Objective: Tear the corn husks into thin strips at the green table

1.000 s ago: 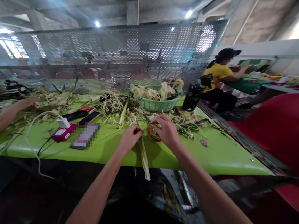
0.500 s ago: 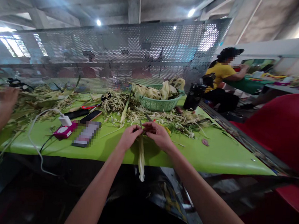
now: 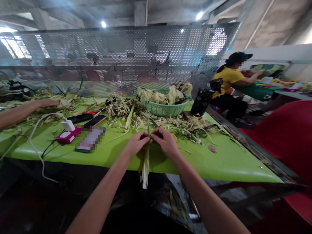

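A pale corn husk strip (image 3: 146,163) hangs from between my hands, its white lower end past the table's front edge. My left hand (image 3: 136,143) is closed in a pinch on the top of the husk. Right beside it, my right hand (image 3: 165,141) pinches the same spot, fingertips nearly touching the left ones. A narrow greenish tip sticks up between the fingers. Just behind my right hand lies a thin dark pointed thing (image 3: 154,123) with a red bit; its kind is unclear. The fingertips hide the exact grip.
A green basket (image 3: 166,109) of husks stands behind heaped plant scraps (image 3: 122,107), with a black container (image 3: 201,102) to its right. Left are phones (image 3: 90,139) and a magenta power socket (image 3: 67,135) with a white cable. A co-worker's arm (image 3: 16,114) reaches in. A red chair (image 3: 294,125) stands right.
The co-worker's arm on the left has stretched further right across the scraps. My hands keep their pinch and have hardly moved; the husk's lower end has swung slightly left.
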Motion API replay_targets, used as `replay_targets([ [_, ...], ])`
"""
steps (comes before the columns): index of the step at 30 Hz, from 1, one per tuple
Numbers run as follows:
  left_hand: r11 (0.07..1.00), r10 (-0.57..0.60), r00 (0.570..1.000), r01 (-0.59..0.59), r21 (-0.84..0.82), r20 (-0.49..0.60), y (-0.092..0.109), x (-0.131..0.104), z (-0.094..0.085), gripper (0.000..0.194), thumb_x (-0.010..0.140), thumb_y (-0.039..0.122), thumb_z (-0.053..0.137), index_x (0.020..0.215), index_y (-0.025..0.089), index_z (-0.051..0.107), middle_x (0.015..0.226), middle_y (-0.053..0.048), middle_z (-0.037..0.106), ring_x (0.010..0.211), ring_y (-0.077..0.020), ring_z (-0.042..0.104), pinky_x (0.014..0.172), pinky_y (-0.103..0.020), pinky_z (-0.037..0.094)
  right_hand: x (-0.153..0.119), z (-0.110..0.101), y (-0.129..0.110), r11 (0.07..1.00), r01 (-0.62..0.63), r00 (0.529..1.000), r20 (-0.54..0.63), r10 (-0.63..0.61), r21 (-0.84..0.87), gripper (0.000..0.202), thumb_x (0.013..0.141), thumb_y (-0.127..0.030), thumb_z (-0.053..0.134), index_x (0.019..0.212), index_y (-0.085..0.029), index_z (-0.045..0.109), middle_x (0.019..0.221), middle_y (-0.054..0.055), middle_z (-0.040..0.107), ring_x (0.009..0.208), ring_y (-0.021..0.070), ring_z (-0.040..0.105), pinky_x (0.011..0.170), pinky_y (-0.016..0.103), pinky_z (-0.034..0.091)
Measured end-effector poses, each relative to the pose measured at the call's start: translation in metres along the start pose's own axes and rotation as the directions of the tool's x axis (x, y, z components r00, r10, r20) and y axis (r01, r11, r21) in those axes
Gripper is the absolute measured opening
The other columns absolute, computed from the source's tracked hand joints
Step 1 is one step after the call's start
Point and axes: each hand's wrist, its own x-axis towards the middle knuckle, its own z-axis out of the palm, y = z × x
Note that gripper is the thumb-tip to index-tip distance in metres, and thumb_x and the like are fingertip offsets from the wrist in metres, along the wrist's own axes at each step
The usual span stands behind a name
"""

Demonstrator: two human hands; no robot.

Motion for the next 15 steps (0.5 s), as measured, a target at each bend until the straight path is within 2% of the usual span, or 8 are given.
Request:
replay_targets([
  [4,0.982,0.109,0.994,-0.104,0.157,-0.024,-0.0009,-0.0003,0.0033,0.011,0.071,0.025,0.064,0.074,0.018,0.056,0.068,0.001,0.053,0.065,-0.0131,0.048,0.064,-0.026,0.038,0.0003,-0.0008,0.0016,0.998,0.027,0.999,-0.039,-0.029,-0.058,0.019,0.079,-0.038,0.060,0.083,-0.019,0.061,0.071,-0.001,0.059,0.064,0.0141,0.052,0.063,0.026,0.043],
  [8,0.967,0.163,0.986,-0.153,0.206,-0.033,0.0027,-0.0008,0.0040,0.011,0.078,0.027,0.058,0.072,0.018,0.054,0.067,0.002,0.052,0.064,-0.0133,0.046,0.061,-0.026,0.036,0.0002,-0.0013,-0.0014,0.999,0.022,0.999,-0.044,-0.024,-0.043,0.022,0.078,-0.041,0.060,0.083,-0.019,0.062,0.066,-0.002,0.055,0.060,0.0133,0.049,0.058,0.025,0.040],
  [12,0.971,0.183,0.983,-0.177,0.161,-0.028,0.0068,-0.0008,0.0019,0.015,0.083,0.027,0.052,0.071,0.019,0.056,0.067,0.001,0.053,0.065,-0.0136,0.047,0.061,-0.026,0.037,-0.0001,-0.0020,-0.0063,1.000,-0.016,0.999,-0.051,0.017,0.012,0.026,0.079,-0.044,0.059,0.082,-0.019,0.060,0.061,-0.003,0.049,0.055,0.0122,0.045,0.052,0.024,0.038],
  [15,0.993,0.112,0.993,-0.111,0.035,-0.042,0.0061,0.0007,0.0000,0.016,0.083,0.030,0.052,0.075,0.018,0.059,0.068,0.000,0.056,0.065,-0.0131,0.049,0.062,-0.026,0.040,-0.0005,-0.0026,-0.0077,0.997,-0.046,0.997,-0.064,0.049,0.061,0.026,0.080,-0.045,0.058,0.084,-0.019,0.059,0.059,-0.004,0.047,0.052,0.0114,0.043,0.050,0.023,0.036],
])
